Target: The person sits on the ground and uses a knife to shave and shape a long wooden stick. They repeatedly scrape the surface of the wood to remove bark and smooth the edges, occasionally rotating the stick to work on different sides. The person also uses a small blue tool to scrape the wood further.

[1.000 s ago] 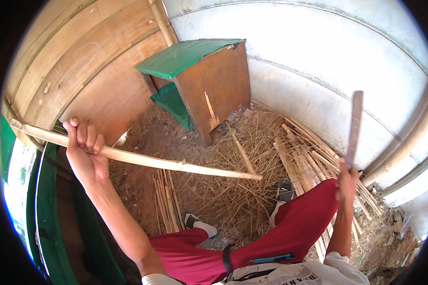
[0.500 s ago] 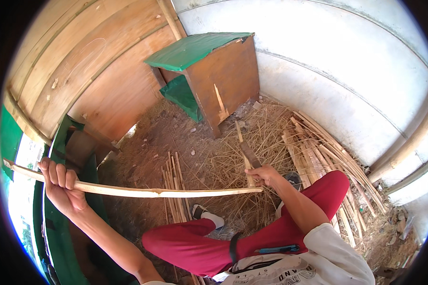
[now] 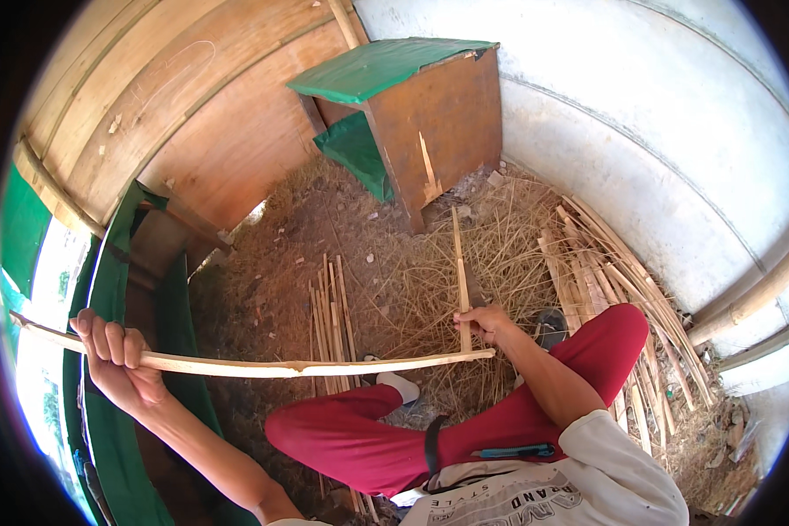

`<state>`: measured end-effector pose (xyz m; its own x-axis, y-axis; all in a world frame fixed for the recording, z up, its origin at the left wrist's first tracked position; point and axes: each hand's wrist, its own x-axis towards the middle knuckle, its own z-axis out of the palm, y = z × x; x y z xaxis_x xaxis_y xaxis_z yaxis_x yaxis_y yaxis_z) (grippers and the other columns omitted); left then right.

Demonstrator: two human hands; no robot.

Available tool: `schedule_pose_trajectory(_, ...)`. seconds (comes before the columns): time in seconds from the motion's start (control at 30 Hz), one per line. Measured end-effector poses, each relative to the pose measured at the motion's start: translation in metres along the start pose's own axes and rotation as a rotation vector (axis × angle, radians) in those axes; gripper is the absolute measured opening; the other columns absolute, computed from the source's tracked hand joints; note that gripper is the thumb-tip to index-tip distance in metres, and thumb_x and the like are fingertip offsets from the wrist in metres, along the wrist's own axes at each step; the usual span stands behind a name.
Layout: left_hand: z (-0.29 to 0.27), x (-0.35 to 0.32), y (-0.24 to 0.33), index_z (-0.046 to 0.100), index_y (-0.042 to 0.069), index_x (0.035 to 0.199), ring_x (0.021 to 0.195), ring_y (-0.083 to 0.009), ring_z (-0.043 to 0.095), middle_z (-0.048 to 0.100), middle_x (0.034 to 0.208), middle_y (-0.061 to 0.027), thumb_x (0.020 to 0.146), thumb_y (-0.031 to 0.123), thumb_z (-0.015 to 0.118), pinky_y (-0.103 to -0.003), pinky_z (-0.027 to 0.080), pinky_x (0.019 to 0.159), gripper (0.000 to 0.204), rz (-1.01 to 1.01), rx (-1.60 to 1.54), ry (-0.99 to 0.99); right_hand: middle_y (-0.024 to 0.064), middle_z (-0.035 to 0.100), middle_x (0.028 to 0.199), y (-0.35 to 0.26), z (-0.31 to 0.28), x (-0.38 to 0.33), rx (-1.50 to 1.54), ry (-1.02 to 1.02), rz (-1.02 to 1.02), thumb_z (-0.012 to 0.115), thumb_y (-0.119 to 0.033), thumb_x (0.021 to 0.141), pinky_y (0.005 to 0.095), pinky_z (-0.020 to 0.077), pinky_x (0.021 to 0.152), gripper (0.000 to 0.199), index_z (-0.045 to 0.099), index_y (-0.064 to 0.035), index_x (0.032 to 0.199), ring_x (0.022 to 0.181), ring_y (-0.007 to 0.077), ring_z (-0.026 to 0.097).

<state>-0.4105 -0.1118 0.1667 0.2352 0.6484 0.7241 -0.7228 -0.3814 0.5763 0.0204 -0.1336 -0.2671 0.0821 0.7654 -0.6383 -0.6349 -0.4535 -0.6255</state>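
My left hand grips a long pale bamboo strip near its left end and holds it level across my lap. Its right tip reaches my right hand. My right hand is closed around a shorter flat bamboo stick that points away from me over the straw. The stick's lower end meets the tip of the long strip. I sit with red trousers, knees spread.
A small bundle of thin bamboo slats lies on the dirt ahead. A larger pile of slats lies along the white wall at right. A brown box with a green top stands at the back. Green cloth hangs at left.
My right hand came down from a raised position with the stick to the tip of the long strip. My left hand lowered the strip from head height to lap height.
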Motion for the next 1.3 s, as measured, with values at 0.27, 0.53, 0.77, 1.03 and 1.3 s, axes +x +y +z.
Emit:
schedule_pose_trajectory(0.27, -0.028, -0.015, 0.100, 0.040, 0.008, 0.094, 0.046, -0.0076, 0.017, 0.023, 0.061, 0.0028, 0.110, 0.015, 0.027, -0.025, 0.021, 0.039, 0.022, 0.024, 0.218, 0.080, 0.0194, 0.064, 0.091, 0.010, -0.020, 0.009, -0.086, 0.236, -0.180, 0.070, 0.015, 0.080, 0.0325, 0.0642, 0.067, 0.025, 0.055, 0.0099, 0.099, 0.079, 0.0288, 0.071)
schedule_pose_trajectory(0.53, -0.009, -0.026, 0.111, 0.046, 0.006, 0.095, 0.051, -0.0067, 0.019, 0.023, 0.065, 0.0033, 0.109, 0.014, 0.036, -0.024, 0.022, 0.043, 0.018, 0.278, 0.565, 0.508, 0.0177, 0.067, 0.082, -0.017, -0.039, -0.040, -0.454, 0.330, -0.281, 0.073, 0.011, 0.076, 0.0303, 0.0589, 0.057, 0.026, 0.061, 0.0146, 0.098, 0.065, 0.0220, 0.069)
schedule_pose_trajectory(0.77, 0.002, 0.003, -0.039, 0.055, 0.009, 0.091, 0.053, -0.0056, 0.019, 0.021, 0.063, 0.0065, 0.105, 0.026, 0.051, -0.024, 0.018, 0.044, 0.022, 0.196, 0.559, 0.670, 0.0135, 0.069, 0.083, -0.096, -0.063, -0.198, -0.668, 0.367, -0.532, 0.077, 0.003, 0.073, 0.0322, 0.0577, 0.064, 0.032, 0.061, 0.0066, 0.101, 0.071, 0.0201, 0.071)
schedule_pose_trajectory(1.03, 0.001, 0.012, -0.134, 0.053, 0.009, 0.089, 0.052, -0.0056, 0.021, 0.022, 0.062, 0.0064, 0.107, 0.028, 0.047, -0.024, 0.020, 0.045, 0.027, 0.047, 0.348, 0.557, 0.0118, 0.070, 0.088, -0.143, -0.146, -0.348, -1.035, 0.641, -0.652, 0.072, 0.004, 0.078, 0.0312, 0.0550, 0.064, 0.030, 0.064, 0.0072, 0.107, 0.068, 0.0168, 0.066)
schedule_pose_trajectory(1.3, 0.011, 0.008, -0.252, 0.055, 0.009, 0.083, 0.045, -0.0045, 0.029, 0.032, 0.056, 0.0066, 0.106, 0.030, 0.051, -0.023, 0.021, 0.040, 0.031, -0.020, 0.497, 0.597, -0.0017, 0.048, 0.057, 0.034, -0.360, -0.308, -1.258, 1.028, -0.724, 0.070, -0.011, 0.087, 0.0320, 0.0355, 0.045, 0.020, 0.058, 0.0000, 0.076, 0.050, 0.0086, 0.044)
